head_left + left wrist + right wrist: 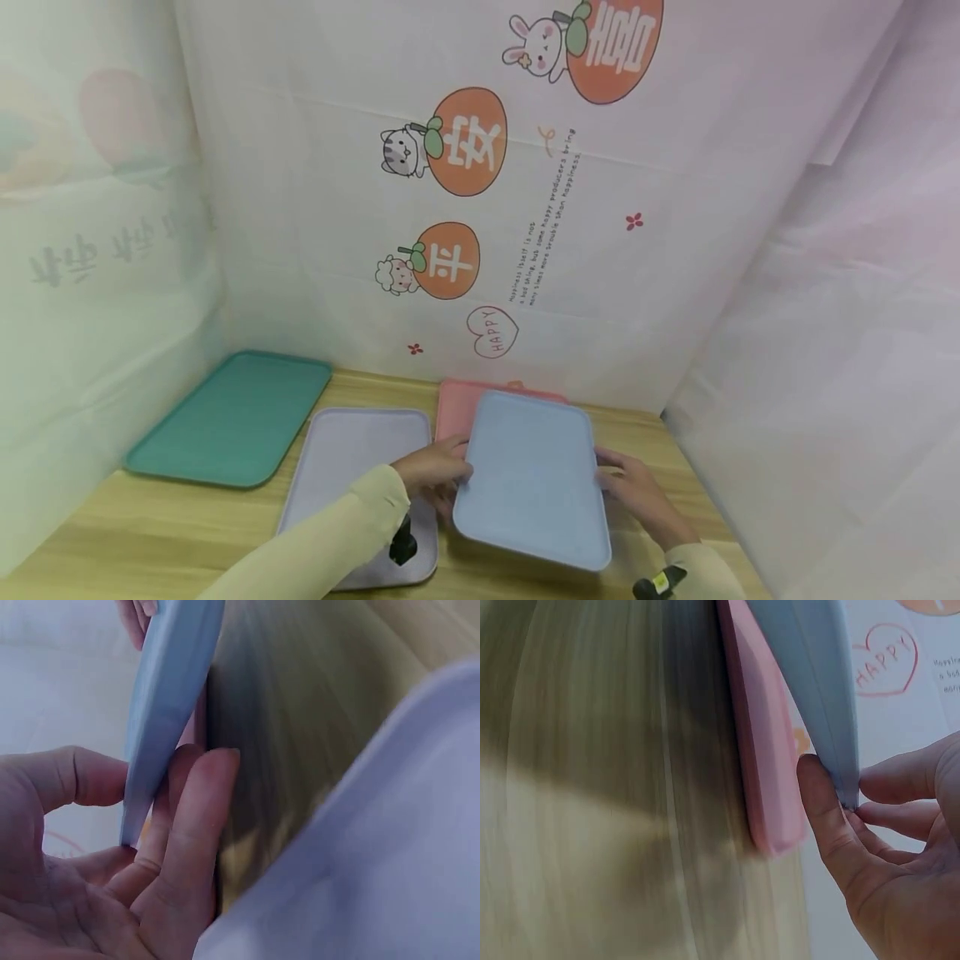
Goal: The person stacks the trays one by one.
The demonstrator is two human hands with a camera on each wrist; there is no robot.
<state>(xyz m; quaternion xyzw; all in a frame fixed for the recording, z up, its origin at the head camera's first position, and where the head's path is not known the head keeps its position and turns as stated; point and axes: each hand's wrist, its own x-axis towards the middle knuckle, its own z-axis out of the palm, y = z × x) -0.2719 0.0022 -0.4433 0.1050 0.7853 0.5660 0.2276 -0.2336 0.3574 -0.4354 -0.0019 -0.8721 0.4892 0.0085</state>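
Note:
A light blue rectangular tray [532, 479] is held tilted above the table, partly over a pink tray [456, 408] that lies at the back. My left hand [433, 468] pinches its left edge, thumb on the upper face and fingers beneath, as the left wrist view shows. On the opposite edge my right hand [637, 492] pinches the rim between thumb and fingers. In the right wrist view a gap separates the blue tray [817, 682] from the pink tray [769, 765]. Below my left forearm lies a lavender tray [367, 450], partly covered by the sleeve.
A teal tray [232, 417] lies at the left on the wood-grain table [82, 533]. White printed cloth [322, 208] hangs behind the table, with more cloth [840, 400] along the right side and on the left.

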